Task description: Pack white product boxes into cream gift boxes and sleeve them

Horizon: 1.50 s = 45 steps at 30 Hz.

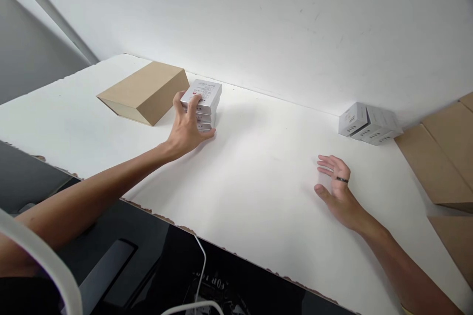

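A: While your left hand (188,128) is stretched out over the white tabletop (251,172), it grasps the stack of small white boxes (203,103) that stands just to the right of the tan cardboard box (146,91). Whether the stack touches that box, I cannot tell.

B: Agreed, and your grip is plain. Your fingers (194,108) curl over the top box from the side that faces the tan cardboard box, and your thumb presses the foot of the stack on the near side. The stack stands upright on the tabletop, its boxes a little out of line with one another.

A: Your right hand (336,189) holds nothing. It is well to the right of the tan cardboard box and nearer to you, palm down, fingers spread and loose, with a dark ring (342,179) on one finger. I cannot tell whether the palm rests on the tabletop or hangs just above it.

B: Farther right of the tan cardboard box than that hand, a cluster of white boxes (369,123) lies tipped at the foot of the wall (295,19). Farthest right of all, flat cardboard sheets (436,162) lie at the table's end.

A: The tan cardboard box itself lies flat and closed, set at a slant to the wall. In front of it, past the ragged near edge of the tabletop, a white cable (201,261) runs over a dark surface.
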Available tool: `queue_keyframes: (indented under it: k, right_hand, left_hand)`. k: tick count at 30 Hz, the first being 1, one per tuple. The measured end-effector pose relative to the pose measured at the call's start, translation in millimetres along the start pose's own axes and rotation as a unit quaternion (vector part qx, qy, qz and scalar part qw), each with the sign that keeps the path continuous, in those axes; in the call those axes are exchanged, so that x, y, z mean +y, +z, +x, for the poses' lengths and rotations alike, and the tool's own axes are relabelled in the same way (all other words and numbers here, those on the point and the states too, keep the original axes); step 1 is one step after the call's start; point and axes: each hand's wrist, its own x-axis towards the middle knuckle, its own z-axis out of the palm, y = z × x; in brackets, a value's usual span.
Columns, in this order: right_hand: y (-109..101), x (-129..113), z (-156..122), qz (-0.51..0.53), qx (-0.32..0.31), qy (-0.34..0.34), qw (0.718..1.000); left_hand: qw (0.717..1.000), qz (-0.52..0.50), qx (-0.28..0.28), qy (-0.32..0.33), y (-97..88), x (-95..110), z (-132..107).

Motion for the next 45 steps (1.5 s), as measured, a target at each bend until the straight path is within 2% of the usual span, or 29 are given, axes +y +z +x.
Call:
queue_keyframes:
  k: [5,10,12,13,15,17,19,21,23,27,32,37,41,45]
  right_hand:
    - [-18.3,34.6,20.2,-0.063,0.1,0.037,0.992]
    - [-43.7,67.0,46.5,-0.14,0.237,0.108,0.955]
    - [-52.6,78.4,57.8,-0.162,0.279,0.152,0.934]
    - [-56.0,83.3,63.8,-0.169,0.295,0.174,0.924]
    - [-59.9,91.0,77.4,-0.181,0.32,0.209,0.906]
    - [-59.7,96.0,93.7,-0.188,0.335,0.231,0.894]
    - [-56.4,99.0,112.2,-0.191,0.353,0.249,0.882]
    - [-52.0,101.5,130.9,-0.189,0.378,0.269,0.865]
    - [-48.5,104.5,147.4,-0.182,0.408,0.293,0.845]
    - [-50.0,112.3,166.9,-0.169,0.453,0.325,0.813]
    - [-62.8,120.1,169.4,-0.161,0.446,0.315,0.822]
    - [-71.9,117.8,166.3,-0.154,0.433,0.299,0.837]
    - [-67.9,102.0,159.3,-0.146,0.405,0.285,0.856]
    - [-61.3,75.7,141.6,-0.14,0.325,0.262,0.898]
  left_hand:
    - [0.996,0.04,-0.049,-0.058,-17.3,-11.4,11.6]
    - [0.993,0.059,-0.049,-0.089,-28.1,-27.7,26.3]
    - [0.993,0.092,-0.027,-0.063,-27.4,-33.8,29.5]
    - [0.993,0.115,0.001,-0.026,-25.8,-34.6,29.2]
    - [0.981,0.155,0.079,0.085,-19.2,-29.0,23.7]
    - [0.962,0.136,0.125,0.202,-6.9,-11.5,11.6]
    - [0.956,0.05,0.103,0.268,11.0,16.2,-4.4]
    - [0.961,-0.032,0.057,0.27,32.1,48.4,-19.1]
    - [0.955,-0.057,0.024,0.29,53.0,78.6,-27.8]
    - [0.95,-0.083,-0.03,0.298,85.4,120.6,-23.7]
    - [0.954,-0.121,-0.083,0.263,101.6,140.2,-12.2]
    - [0.954,-0.121,-0.05,0.268,101.8,142.7,-15.9]
    - [0.961,-0.106,-0.054,0.25,101.9,146.1,-17.2]
    - [0.963,-0.099,-0.07,0.239,100.8,148.4,-17.9]
